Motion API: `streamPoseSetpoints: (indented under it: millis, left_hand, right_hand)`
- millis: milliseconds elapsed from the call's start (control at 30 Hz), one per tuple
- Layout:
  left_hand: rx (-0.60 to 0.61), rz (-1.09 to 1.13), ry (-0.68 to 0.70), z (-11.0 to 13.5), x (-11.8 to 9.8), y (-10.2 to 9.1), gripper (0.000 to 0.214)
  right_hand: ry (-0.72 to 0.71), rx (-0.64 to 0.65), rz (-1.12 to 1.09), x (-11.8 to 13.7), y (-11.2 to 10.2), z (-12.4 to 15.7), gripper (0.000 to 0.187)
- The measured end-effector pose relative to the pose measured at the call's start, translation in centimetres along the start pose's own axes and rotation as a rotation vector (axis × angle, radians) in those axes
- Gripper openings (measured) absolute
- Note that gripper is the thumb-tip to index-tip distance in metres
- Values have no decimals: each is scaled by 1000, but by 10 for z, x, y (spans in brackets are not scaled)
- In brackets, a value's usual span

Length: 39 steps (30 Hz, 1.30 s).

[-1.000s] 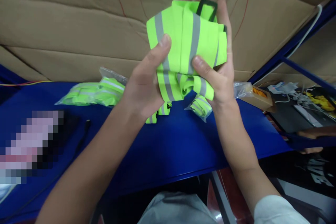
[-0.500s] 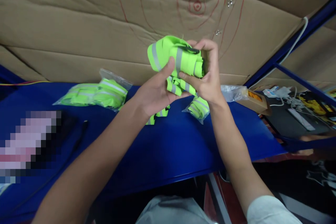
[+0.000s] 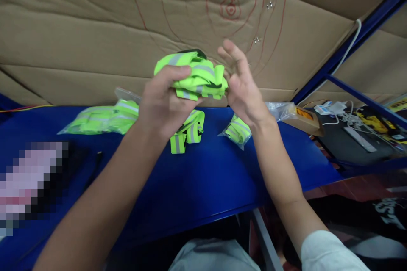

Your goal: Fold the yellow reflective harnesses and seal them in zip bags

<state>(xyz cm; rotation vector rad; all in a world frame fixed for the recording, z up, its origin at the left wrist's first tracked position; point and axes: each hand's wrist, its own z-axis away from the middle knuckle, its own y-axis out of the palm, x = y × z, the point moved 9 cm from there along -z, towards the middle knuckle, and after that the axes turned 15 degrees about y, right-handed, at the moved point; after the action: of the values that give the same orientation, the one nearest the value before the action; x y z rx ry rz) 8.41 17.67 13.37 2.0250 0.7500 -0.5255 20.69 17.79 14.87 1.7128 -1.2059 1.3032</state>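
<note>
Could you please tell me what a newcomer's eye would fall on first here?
Probably the neon yellow-green strap bundle with grey stripes, gripped in the left hand above the blue table, with the open right hand beside it. Next, perhaps, the red drawing on the cardboard behind. Similar material shows in a clear bag at the table's back left.

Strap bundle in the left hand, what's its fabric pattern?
The strap bundle is neon yellow-green with grey stripes; head view.
</note>
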Motion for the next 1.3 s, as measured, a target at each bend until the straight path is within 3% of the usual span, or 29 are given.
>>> streamPoseSetpoints:
  millis: [67, 133, 267, 400, 567, 767, 1000, 1133, 1300]
  left_hand:
    - [32, -10, 30, 2, 1, 2, 18]
    - [48, 7, 32, 4, 6, 2, 32]
    - [78, 47, 7, 3, 11, -3, 47]
    - [80, -1, -62, 2, 11, -11, 60]
    - [84, -64, -133, 4, 8, -15, 82]
    - [132, -125, -149, 1, 8, -25, 82]
    - [120, -44, -248, 8, 36, -30, 95]
    - [69, -6, -196, 3, 44, -34, 89]
    - [-40, -123, -195, 21, 54, -65, 82]
  right_hand:
    - [123, -33, -140, -13, 1, -5, 66]
    - [199, -59, -164, -22, 7, -6, 66]
    - [125, -134, -47, -14, 13, 0, 58]
    - [106, -121, 20, -9, 13, 4, 54]
    - [203, -83, 39, -17, 11, 3, 70]
    - [205, -88, 44, -20, 8, -1, 72]
    - [263, -100, 119, -40, -2, -7, 56]
    - [193, -216, 157, -39, -18, -13, 48]
    - [196, -357, 135, -56, -41, -4, 47]
